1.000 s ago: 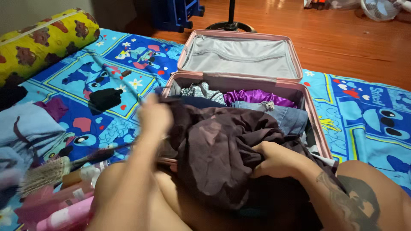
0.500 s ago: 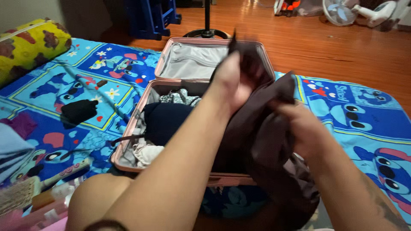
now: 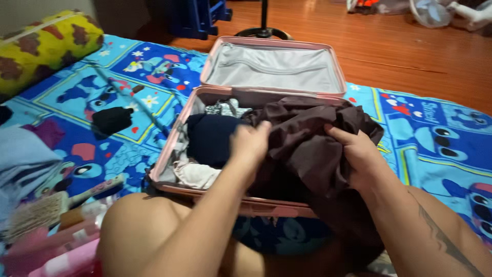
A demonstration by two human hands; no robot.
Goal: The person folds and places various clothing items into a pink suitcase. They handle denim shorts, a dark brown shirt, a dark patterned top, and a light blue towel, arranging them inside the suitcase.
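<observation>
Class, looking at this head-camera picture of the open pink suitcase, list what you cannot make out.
- Right half of the pink hard-shell suitcase: covered by the dark brown crumpled garment.
- Left hand: blurred, grip unclear.
- Right hand: fingertips buried in cloth.
- White fan: cut by the top edge.

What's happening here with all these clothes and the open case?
A person sits at an open pink hard-shell suitcase lying on a blue cartoon-print bedsheet. Both hands grip a dark brown crumpled fabric garment over the case's right side: the left hand on its left edge, the right hand on its right. A navy folded garment and white cloth already lie inside. A wooden hairbrush sits on the sheet at left.
</observation>
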